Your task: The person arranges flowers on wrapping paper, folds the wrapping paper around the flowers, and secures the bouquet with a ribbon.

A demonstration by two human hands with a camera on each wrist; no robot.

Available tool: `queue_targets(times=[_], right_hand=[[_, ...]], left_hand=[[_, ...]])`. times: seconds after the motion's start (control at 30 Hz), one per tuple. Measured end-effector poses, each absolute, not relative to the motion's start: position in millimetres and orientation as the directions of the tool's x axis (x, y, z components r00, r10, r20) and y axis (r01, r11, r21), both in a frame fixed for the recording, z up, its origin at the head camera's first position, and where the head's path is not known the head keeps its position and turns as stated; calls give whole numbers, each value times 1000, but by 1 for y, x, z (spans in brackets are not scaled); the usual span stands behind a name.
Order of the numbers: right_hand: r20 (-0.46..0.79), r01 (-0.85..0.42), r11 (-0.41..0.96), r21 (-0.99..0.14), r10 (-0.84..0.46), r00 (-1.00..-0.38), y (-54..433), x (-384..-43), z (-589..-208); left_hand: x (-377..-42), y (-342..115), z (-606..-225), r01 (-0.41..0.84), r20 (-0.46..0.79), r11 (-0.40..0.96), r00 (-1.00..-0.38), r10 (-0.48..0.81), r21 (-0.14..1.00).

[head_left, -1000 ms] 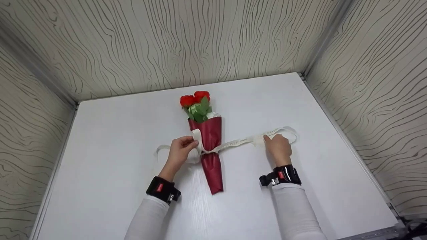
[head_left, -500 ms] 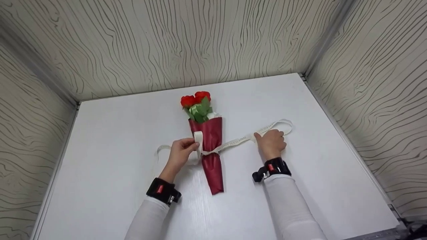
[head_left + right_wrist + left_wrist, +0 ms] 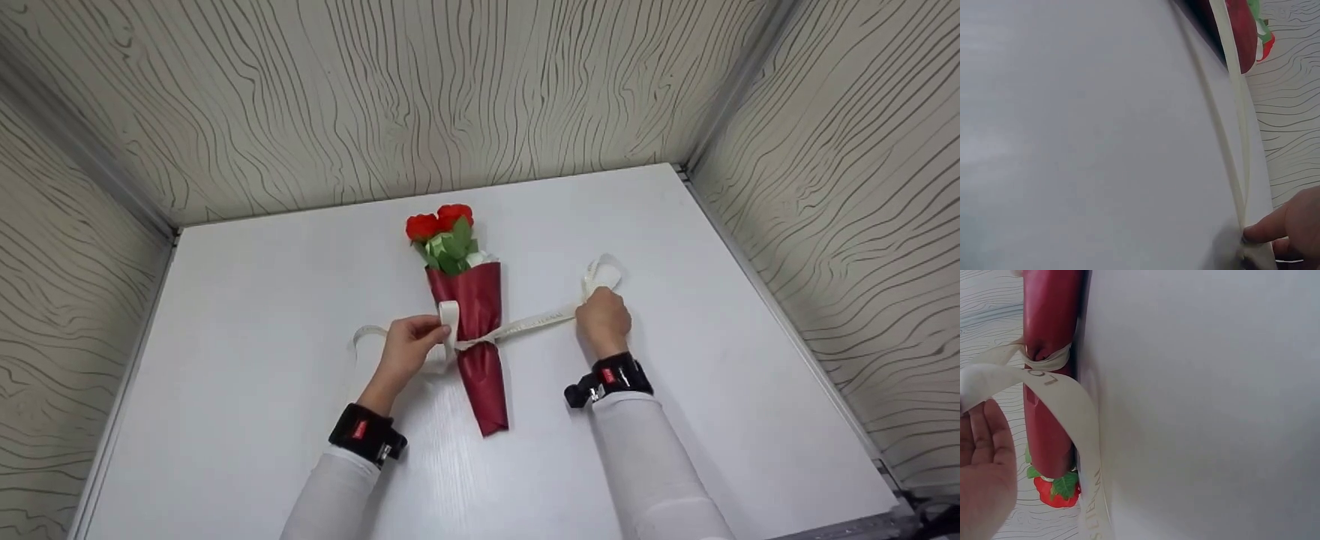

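A bouquet of red roses [image 3: 439, 220] in dark red wrapping paper [image 3: 478, 300] lies mid-table, cinched around its middle by a cream printed ribbon [image 3: 532, 323]. Left of the paper, my left hand [image 3: 408, 346] pinches a ribbon loop [image 3: 449, 312] between thumb and fingers. In the left wrist view the ribbon [image 3: 1067, 402] arcs from that hand across the paper and down. Over on the right, my right hand [image 3: 604, 322] pinches the other ribbon length, which runs taut to the bouquet. Its loose end [image 3: 604, 271] curls up beyond the hand.
The bouquet and both hands are on or over a white table [image 3: 262, 300]. Patterned wood-grain panels [image 3: 420, 97] stand at the back and both sides. Another ribbon tail [image 3: 367, 330] curls on the table left of my left hand.
My right hand has moved left, and its fingers have closed more. The ribbon end beyond it has swung left and upward. My left hand has shifted only slightly, still holding its loop.
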State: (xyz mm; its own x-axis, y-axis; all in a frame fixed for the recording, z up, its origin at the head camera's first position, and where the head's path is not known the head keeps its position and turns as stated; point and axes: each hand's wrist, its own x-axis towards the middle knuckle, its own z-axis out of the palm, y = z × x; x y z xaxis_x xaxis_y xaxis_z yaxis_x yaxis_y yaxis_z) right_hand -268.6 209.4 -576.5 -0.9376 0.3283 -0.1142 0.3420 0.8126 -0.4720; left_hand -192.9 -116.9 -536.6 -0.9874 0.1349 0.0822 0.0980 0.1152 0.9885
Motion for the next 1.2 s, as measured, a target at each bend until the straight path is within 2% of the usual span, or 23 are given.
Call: queue_targets(times=[0.23,0.4,0.63,0.8,1.0,1.2], right_hand=[[-229,371,833,-409,300,-926,214,-260,-565],[-224,388,810,-440,319,-921,219,-258,-565],[-199,411,774,-482,360,-912,230,-260,-570],[-184,411,754,-512,371,-910,231,-260,-572],[-100,348,717,-604,366,-925,225,-263,-570],[72,202,676,-709,354,-932,209,-270,-563]], left_hand=[[-186,-124,-535,71,48,149,-988,150,986],[-187,-128,-540,58,35,164,-990,140,985],[-202,-136,-579,63,46,226,-996,77,972],[-205,-139,-583,53,42,235,-998,51,970],[-205,-133,-573,63,48,214,-996,75,975],[-193,-124,-542,116,90,195,-986,141,974]])
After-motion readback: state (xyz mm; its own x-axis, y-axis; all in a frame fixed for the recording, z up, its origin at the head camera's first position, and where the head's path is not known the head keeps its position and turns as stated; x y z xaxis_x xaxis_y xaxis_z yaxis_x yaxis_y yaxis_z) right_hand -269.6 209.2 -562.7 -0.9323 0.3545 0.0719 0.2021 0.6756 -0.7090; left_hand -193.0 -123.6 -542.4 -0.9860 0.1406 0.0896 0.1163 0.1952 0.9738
